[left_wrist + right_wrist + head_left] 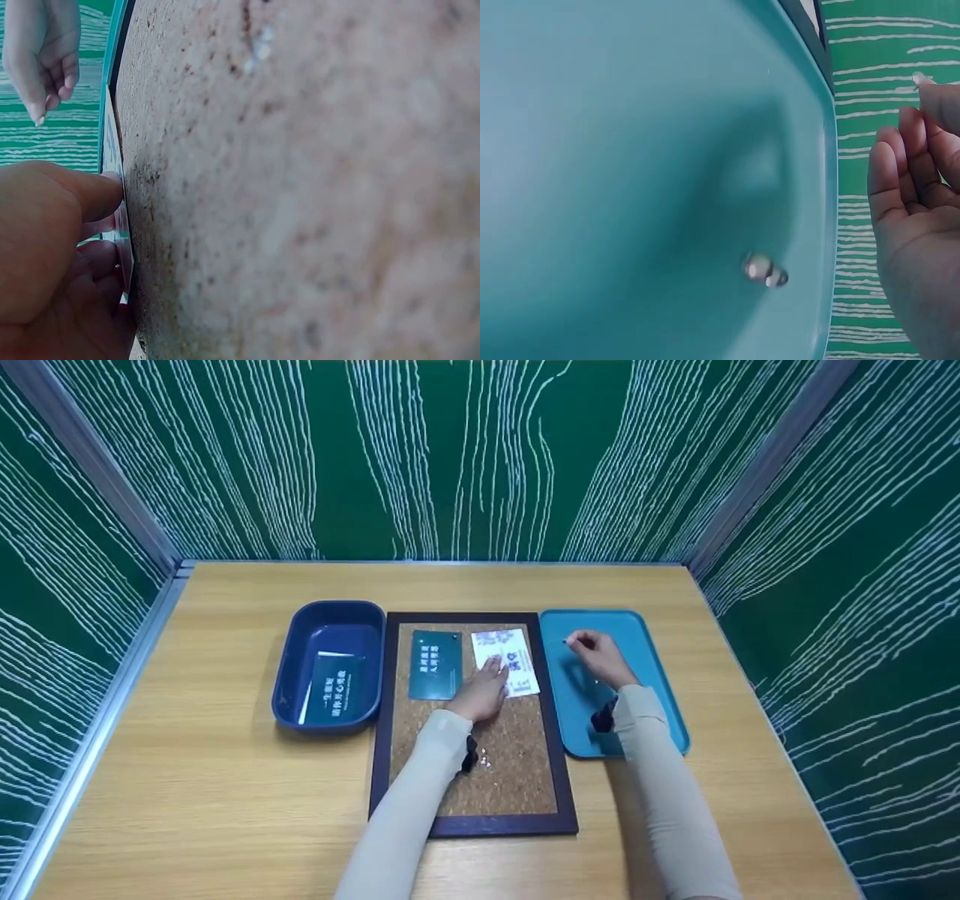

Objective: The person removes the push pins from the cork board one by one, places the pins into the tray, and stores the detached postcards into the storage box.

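My left hand (484, 690) lies over the white card (517, 664) with purple print, fingers pressing it against the cork board (517, 750). In the left wrist view the thumb and fingertips (109, 187) rest along this card, which shows nearly edge-on. Above the teal tray (559, 697), my right hand (600, 660) pinches a small clear push pin (919, 79) between thumb and finger. Another clear push pin (761, 270) lies on the tray. A green card (435, 666) with white writing sits on the board's upper left, a dark pin head at its top right corner.
Left of the board stands a dark blue basin (281, 690) with another green card (335, 688) inside. Small shiny bits (484, 757) lie on the lower cork. A dark frame (502, 826) borders the board. Green patterned panels (480, 457) enclose the wooden table (225, 810).
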The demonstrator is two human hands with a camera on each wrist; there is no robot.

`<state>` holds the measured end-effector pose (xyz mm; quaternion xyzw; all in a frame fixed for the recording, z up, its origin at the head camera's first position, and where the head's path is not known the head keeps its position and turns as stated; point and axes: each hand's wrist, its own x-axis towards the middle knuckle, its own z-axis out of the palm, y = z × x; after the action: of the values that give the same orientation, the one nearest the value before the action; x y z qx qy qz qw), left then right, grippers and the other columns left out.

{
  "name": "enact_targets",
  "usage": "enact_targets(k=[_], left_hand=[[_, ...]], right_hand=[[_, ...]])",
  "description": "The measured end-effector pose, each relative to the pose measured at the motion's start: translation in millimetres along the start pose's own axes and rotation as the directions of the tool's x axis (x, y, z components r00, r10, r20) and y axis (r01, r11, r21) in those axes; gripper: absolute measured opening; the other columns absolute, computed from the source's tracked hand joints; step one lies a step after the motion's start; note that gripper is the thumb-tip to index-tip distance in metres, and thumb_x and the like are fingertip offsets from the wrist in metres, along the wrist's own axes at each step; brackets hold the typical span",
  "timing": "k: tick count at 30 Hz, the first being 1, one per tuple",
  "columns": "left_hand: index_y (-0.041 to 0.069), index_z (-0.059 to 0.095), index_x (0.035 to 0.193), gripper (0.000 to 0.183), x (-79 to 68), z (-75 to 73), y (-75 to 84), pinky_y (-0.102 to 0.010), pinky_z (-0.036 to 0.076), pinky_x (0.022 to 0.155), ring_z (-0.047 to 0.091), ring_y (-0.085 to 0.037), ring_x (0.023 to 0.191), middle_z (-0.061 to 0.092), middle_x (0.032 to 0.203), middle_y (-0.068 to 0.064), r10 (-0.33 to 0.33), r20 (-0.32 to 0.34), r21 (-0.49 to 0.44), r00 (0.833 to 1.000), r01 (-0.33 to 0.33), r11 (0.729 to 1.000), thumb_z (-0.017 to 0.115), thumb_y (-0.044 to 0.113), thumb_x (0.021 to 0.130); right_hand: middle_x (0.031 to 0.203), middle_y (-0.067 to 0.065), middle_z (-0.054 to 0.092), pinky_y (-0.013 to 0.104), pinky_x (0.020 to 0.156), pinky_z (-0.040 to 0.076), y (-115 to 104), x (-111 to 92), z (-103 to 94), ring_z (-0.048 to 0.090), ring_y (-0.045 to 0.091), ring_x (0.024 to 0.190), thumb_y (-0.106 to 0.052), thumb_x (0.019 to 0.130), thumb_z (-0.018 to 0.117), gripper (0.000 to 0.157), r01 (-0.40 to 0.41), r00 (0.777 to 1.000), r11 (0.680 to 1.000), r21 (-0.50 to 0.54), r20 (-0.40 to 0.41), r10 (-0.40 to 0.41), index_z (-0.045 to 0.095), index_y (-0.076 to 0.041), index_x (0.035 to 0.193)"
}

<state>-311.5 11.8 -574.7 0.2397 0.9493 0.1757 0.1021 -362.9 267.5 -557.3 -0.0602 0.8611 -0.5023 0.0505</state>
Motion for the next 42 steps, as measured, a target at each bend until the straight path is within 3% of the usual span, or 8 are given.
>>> enact_targets(k=[7,13,18,27,33,42], left_hand=[[0.004,0.031,0.150,0.050,-0.2,-0.1,-0.4,-0.040,0.020,0.121,0.016,-0.027,0.149,0.019,0.160,-0.014,-0.016,0.011,-0.024,1.000,0.016,1.000,0.035,0.023,0.104],[0.004,0.030,0.150,0.050,-1.4,-1.2,0.5,-0.040,0.019,0.121,0.016,-0.028,0.149,0.018,0.160,-0.015,-0.014,0.009,-0.024,1.000,0.014,1.000,0.035,0.023,0.104],[0.004,0.029,0.150,0.050,-0.6,-1.0,0.1,-0.040,0.017,0.121,0.014,-0.027,0.149,0.017,0.160,-0.014,-0.017,0.021,-0.044,1.000,0.018,0.999,0.035,0.023,0.104],[0.004,0.029,0.150,0.050,-0.2,-1.2,0.2,-0.040,0.016,0.122,0.013,-0.026,0.149,0.016,0.160,-0.014,-0.024,0.033,-0.059,0.999,0.025,0.998,0.034,0.023,0.104],[0.004,0.028,0.150,0.050,-0.1,-0.3,-0.5,-0.040,0.015,0.122,0.012,-0.025,0.150,0.016,0.160,-0.013,-0.028,0.032,-0.057,0.999,0.030,0.998,0.034,0.024,0.104],[0.004,0.029,0.150,0.050,1.3,0.7,-1.2,-0.040,0.013,0.122,0.012,-0.025,0.150,0.016,0.160,-0.013,-0.030,0.033,-0.046,0.999,0.031,0.998,0.034,0.025,0.105]], right_hand=[[0.114,0.016,0.061,0.030,0.080,0.042,10.8,-4.3,-10.0,0.048,0.023,0.093,-0.036,0.097,0.055,0.040,-0.050,0.999,0.998,-0.034,-0.020,0.049,0.063,0.000,0.113],[0.109,0.021,0.058,0.027,0.073,0.042,13.3,-11.3,-16.7,0.048,0.025,0.089,-0.029,0.099,0.053,0.037,-0.075,0.997,0.997,-0.032,-0.020,0.074,0.061,0.004,0.113],[0.104,0.011,0.058,0.027,0.073,0.042,25.3,-13.9,-21.7,0.048,0.019,0.085,-0.032,0.098,0.054,0.037,-0.084,0.996,0.995,-0.058,-0.043,0.082,0.063,0.002,0.111],[0.102,0.008,0.057,0.026,0.075,0.042,35.0,-21.4,-27.5,0.049,0.019,0.087,-0.030,0.099,0.053,0.034,-0.138,0.990,0.986,-0.096,-0.054,0.133,0.063,0.001,0.110],[0.103,0.010,0.057,0.027,0.072,0.040,42.3,-23.2,-29.8,0.048,0.020,0.086,-0.031,0.099,0.052,0.035,-0.141,0.989,0.983,-0.114,-0.050,0.136,0.062,0.002,0.110],[0.110,0.013,0.056,0.030,0.078,0.040,49.5,-24.3,-33.6,0.048,0.024,0.094,-0.030,0.100,0.051,0.033,-0.220,0.975,0.965,-0.142,-0.037,0.217,0.060,-0.001,0.113]])
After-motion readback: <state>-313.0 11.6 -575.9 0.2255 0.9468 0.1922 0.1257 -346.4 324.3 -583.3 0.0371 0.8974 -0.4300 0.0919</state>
